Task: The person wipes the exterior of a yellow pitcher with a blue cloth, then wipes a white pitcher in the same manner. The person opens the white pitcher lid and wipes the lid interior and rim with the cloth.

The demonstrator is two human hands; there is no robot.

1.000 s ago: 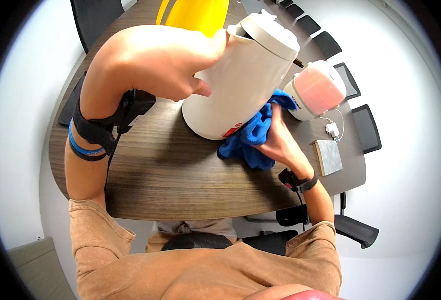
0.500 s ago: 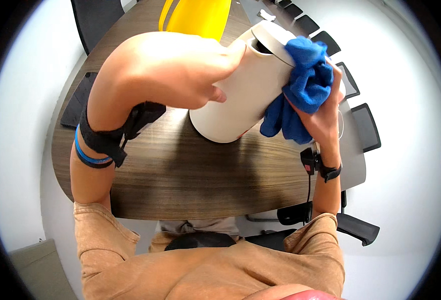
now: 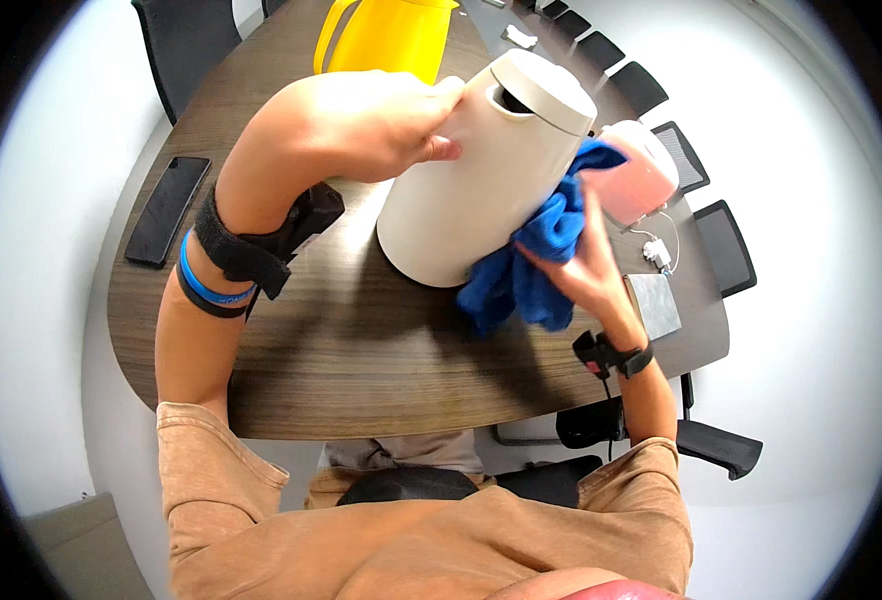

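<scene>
- Cream-white kettle [image 3: 481,180], tall and tapering, tilted with its lidded top leaning away toward the right, base edge resting on the wooden table [image 3: 341,350].
- Gripped high on its left side by the left hand [image 3: 381,125]: fingers curled shut around the kettle's upper part, thumb tip showing against the pale wall.
- Black strap and blue band [image 3: 211,290] around the left forearm, small black device fixed to the strap.
- Blue cloth [image 3: 531,270] bunched against the kettle's right flank, touching it from about mid-height down to the tabletop.
- Pressed there by the right hand [image 3: 586,265]: fingers spread fairly flat over the cloth, not closed in a fist; how far the cloth is pinched underneath cannot be told.
- Black wristband [image 3: 616,355] on the right wrist.
- Pink rounded appliance [image 3: 641,180] just behind the cloth and right hand, partly hidden by them; white plug and cord [image 3: 656,250] lying beside it.
- Grey flat square [image 3: 651,305] near the right table edge, close to the right wrist.
- Yellow jug [image 3: 391,35] with a curved handle standing beyond the left hand, apart from the kettle.
- Dark phone [image 3: 166,210] lying flat near the left table edge, well apart from the kettle.
- Black chairs [image 3: 721,245] lined up along the far right side of the table.
</scene>
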